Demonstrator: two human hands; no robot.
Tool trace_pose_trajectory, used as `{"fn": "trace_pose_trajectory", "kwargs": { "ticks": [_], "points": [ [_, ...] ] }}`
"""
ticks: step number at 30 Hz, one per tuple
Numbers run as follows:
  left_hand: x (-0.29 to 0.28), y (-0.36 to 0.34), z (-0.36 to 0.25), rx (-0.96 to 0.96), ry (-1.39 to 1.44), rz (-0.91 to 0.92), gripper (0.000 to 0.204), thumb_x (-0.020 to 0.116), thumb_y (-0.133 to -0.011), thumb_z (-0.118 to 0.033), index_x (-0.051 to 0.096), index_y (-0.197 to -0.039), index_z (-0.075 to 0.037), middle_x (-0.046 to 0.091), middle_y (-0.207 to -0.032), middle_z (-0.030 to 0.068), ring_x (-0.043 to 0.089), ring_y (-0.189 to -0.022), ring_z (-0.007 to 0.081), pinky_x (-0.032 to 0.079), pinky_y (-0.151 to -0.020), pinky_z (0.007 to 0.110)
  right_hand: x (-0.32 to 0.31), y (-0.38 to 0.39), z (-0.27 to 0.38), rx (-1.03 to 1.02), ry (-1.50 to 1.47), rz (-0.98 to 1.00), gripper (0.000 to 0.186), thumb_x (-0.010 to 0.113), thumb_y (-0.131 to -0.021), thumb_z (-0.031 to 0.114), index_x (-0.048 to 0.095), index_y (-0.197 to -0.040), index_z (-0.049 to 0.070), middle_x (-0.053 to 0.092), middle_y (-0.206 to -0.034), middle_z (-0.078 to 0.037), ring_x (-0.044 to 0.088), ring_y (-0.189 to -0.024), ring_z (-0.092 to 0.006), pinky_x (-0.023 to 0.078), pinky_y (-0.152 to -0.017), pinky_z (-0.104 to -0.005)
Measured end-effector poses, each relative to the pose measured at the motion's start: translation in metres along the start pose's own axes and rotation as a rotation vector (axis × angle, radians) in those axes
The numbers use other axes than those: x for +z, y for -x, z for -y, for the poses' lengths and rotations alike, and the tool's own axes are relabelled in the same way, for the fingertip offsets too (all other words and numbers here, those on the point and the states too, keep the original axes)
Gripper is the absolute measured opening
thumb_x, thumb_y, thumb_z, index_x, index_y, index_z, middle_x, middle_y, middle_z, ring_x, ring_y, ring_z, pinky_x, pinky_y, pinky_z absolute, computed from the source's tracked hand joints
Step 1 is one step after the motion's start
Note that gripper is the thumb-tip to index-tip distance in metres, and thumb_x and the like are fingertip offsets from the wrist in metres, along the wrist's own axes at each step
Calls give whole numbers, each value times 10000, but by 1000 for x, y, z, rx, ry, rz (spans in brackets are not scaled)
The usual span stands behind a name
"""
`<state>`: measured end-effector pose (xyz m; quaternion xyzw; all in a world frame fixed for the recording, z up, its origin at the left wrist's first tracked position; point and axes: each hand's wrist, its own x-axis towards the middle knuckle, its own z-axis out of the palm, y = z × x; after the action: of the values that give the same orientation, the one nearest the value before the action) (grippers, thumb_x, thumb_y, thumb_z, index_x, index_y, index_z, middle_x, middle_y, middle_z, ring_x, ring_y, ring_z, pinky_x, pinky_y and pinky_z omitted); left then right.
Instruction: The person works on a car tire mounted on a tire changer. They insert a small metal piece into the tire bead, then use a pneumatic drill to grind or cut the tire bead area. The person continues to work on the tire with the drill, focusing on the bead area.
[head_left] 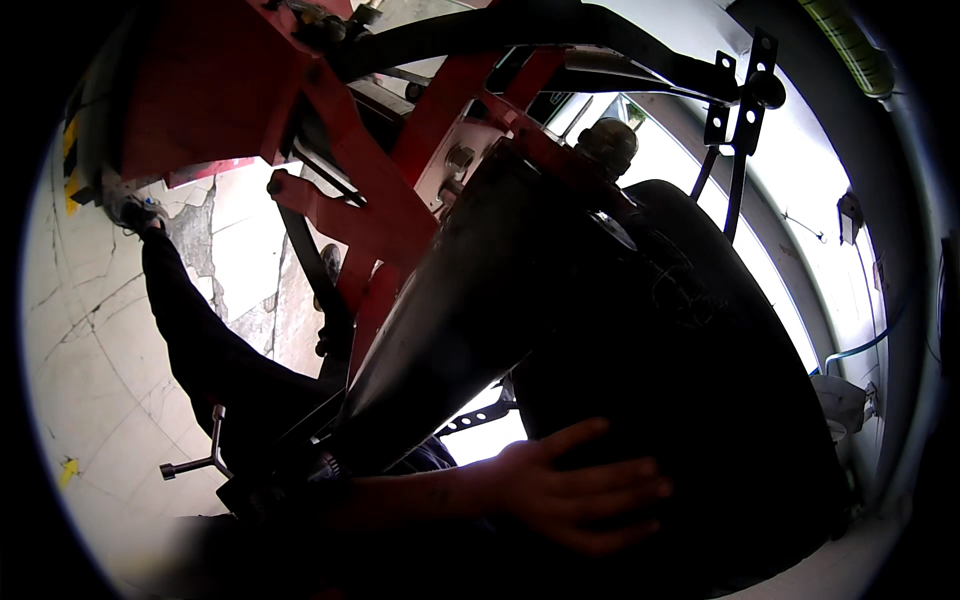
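Bare right hand (575, 492), fingers spread against black, rounded rubber tyre (735, 400); left hand unseen. Steady, flat-palmed support seems advisable.

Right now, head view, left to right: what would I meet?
Yellow floor mark → branched metal wrench → bare hand, fingers spread → black perforated plates → blue hose. Left out: the red frame and the large dark rounded body, which overlap other things.
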<state>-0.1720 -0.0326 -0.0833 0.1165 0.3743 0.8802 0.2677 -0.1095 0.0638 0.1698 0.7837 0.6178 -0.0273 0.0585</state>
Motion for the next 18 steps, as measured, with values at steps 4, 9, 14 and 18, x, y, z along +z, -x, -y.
{"fn": "trace_pose_trajectory", "kwargs": {
  "ticks": [4, 9, 14, 18],
  "points": [
    [-3, 1, 2, 12, 54, 39, 399, 583, -866, -261, 433, -1229, -191, 445, -1353, 61, 425, -1264, 209, 325, -1042, 522, 0, 12, -4, 65, 12, -15, 354, 643, -755, 24, 546, -1093, -16, 622, -907, -95, 610, -771, -173, 501, -758, -304],
    [1, -2, 2, -7, 91, -22, 337, 569, -870, -240, 474, -1188, -179, 470, -1335, 64, 429, -1261, 205, 333, -1036, 511, -3, 11, 3, 94, 47, 8, 360, 643, -755, 26, 543, -1099, -16, 622, -912, -97, 611, -773, -174, 502, -759, -305],
    [-5, -7, 7, -19, 120, -44, 289, 542, -886, -234, 493, -1165, -177, 496, -1309, 59, 458, -1234, 198, 337, -1034, 505, -8, 15, 2, 103, 54, 17, 367, 643, -755, 27, 540, -1105, -16, 622, -917, -99, 612, -775, -175, 503, -759, -306],
    [-8, -8, 7, -20, 150, -30, 265, 525, -897, -227, 501, -1156, -177, 500, -1307, 62, 472, -1221, 202, 339, -1033, 504, -12, 17, 3, 107, 49, 14, 372, 643, -755, 28, 538, -1109, -16, 622, -922, -100, 613, -777, -176, 504, -760, -307]
  ]
}}
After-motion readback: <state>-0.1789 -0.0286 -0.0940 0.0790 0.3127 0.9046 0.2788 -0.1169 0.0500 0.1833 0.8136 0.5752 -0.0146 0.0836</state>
